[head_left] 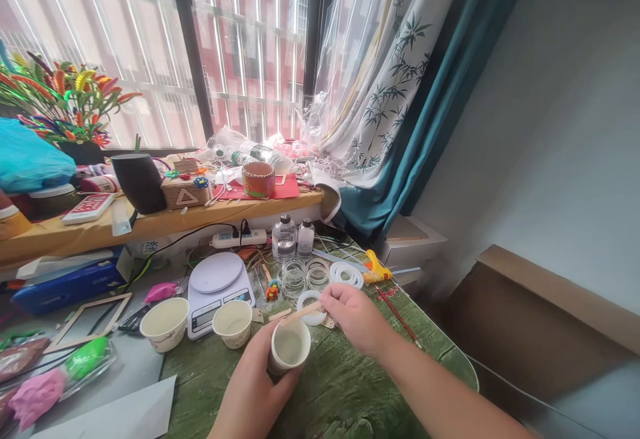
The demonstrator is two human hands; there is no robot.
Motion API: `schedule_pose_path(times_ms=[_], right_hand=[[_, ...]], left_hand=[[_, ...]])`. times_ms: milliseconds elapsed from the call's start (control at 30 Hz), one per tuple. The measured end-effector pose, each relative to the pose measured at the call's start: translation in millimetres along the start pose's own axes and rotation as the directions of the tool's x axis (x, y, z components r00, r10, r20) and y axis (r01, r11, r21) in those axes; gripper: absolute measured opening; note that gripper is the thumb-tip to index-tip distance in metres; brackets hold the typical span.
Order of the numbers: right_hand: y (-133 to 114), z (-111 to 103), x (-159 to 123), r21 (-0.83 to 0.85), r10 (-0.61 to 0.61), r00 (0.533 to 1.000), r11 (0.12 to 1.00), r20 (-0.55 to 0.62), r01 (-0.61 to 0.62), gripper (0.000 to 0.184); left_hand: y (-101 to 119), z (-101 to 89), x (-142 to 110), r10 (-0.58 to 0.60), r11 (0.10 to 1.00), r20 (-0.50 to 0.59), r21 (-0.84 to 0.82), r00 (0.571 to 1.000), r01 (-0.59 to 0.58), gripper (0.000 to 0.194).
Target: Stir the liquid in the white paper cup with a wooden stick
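Note:
My left hand is wrapped round a white paper cup, which tilts a little toward me and has a cloudy, pale liquid inside. In my right hand a flat wooden stick is pinched between thumb and fingers. The stick's far end lies at the cup's upper rim. A paper bowl stands just left of the cup, with a larger paper bowl beyond it. Behind my right hand, a white silicone ring mold lies on the table, partly hidden by the hand and stick.
A white kitchen scale stands behind the bowls. Two clear bottles, several clear rings and a yellow glue gun are at the back. A red paintbrush lies near the green table's right edge.

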State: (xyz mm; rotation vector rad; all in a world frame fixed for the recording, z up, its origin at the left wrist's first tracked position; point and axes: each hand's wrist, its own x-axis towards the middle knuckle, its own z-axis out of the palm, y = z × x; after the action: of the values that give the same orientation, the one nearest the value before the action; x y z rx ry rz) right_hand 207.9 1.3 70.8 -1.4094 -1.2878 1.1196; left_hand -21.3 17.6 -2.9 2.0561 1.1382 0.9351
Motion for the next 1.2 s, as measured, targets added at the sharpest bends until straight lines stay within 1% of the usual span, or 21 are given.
schedule_pose_path(times_ms=[133, 333, 500, 567, 633, 700, 767, 800, 833, 867, 933, 967, 1000, 1067, 1133, 1200], right_hand=[[-26, -10, 0, 0.005, -0.051, 0.998, 0.999, -0.023, 0.051, 0.029], [-59, -16, -1, -0.059, -0.117, 0.992, 0.992, -0.052, 0.114, 0.029], [-77, -20, -3, -0.079, -0.145, 0.987, 0.987, -0.064, 0.140, 0.029], [-82, -23, -4, -0.084, -0.146, 0.988, 0.986, -0.054, 0.141, 0.030], [-84, -24, -5, -0.123, -0.170, 0.984, 0.979, -0.049, 0.163, 0.030], [-80, -23, -6, -0.212, -0.210, 0.977, 0.956, -0.021, 0.201, 0.028], [-67, -18, -7, -0.335, -0.232, 0.971, 0.912, 0.053, 0.236, 0.026], [-58, -14, -7, -0.402, -0.219, 0.970, 0.883, 0.105, 0.243, 0.026], [-47, -10, -7, -0.467, -0.218, 0.962, 0.843, 0.162, 0.269, 0.024], [-36, -5, -8, -0.535, -0.251, 0.948, 0.782, 0.197, 0.319, 0.025], [-17, 4, -10, -0.630, -0.310, 0.922, 0.674, 0.233, 0.386, 0.030], [-9, 8, -11, -0.640, -0.299, 0.924, 0.668, 0.238, 0.381, 0.032], [-2, 11, -12, -0.630, -0.264, 0.938, 0.695, 0.223, 0.346, 0.033], [6, 15, -14, -0.533, -0.153, 0.969, 0.813, 0.192, 0.234, 0.033], [10, 15, -14, -0.364, -0.049, 0.986, 0.925, 0.159, 0.104, 0.031], [13, 15, -13, -0.189, 0.009, 0.991, 0.982, 0.132, 0.017, 0.029]], left_hand=[[4, -1.4, 1, -0.009, 1.000, -0.003, -0.007, 1.000, 0.009, 0.054], [3, -1.8, 0, -0.023, 1.000, 0.022, -0.005, 0.999, 0.023, 0.053], [3, -3.3, 1, -0.034, 0.999, 0.033, -0.003, 0.999, 0.034, 0.054], [4, -3.9, 2, -0.038, 0.999, 0.034, -0.001, 0.999, 0.038, 0.053], [5, -4.1, 2, -0.041, 0.999, 0.034, -0.002, 0.999, 0.041, 0.052], [6, -3.9, 2, -0.037, 0.999, 0.033, -0.008, 0.999, 0.037, 0.051], [5, -3.1, 2, -0.028, 0.999, 0.030, -0.016, 0.999, 0.029, 0.052], [3, -2.5, 2, -0.022, 1.000, 0.029, -0.020, 0.999, 0.022, 0.052], [2, -1.9, 1, -0.015, 1.000, 0.030, -0.022, 0.999, 0.015, 0.053], [1, -1.4, 1, -0.008, 1.000, 0.030, -0.024, 1.000, 0.009, 0.054], [-2, -0.7, 0, 0.003, 1.000, 0.026, -0.022, 1.000, -0.003, 0.055], [-3, -0.6, -1, 0.007, 1.000, 0.023, -0.019, 1.000, -0.007, 0.056], [-4, -0.6, -2, 0.010, 1.000, 0.022, -0.017, 1.000, -0.009, 0.056], [-5, -0.8, -3, 0.011, 1.000, 0.022, -0.011, 1.000, -0.011, 0.056], [-6, -0.7, -3, 0.013, 1.000, 0.017, -0.003, 1.000, -0.013, 0.056], [-6, -0.3, -3, 0.024, 1.000, 0.003, 0.007, 1.000, -0.024, 0.056]])
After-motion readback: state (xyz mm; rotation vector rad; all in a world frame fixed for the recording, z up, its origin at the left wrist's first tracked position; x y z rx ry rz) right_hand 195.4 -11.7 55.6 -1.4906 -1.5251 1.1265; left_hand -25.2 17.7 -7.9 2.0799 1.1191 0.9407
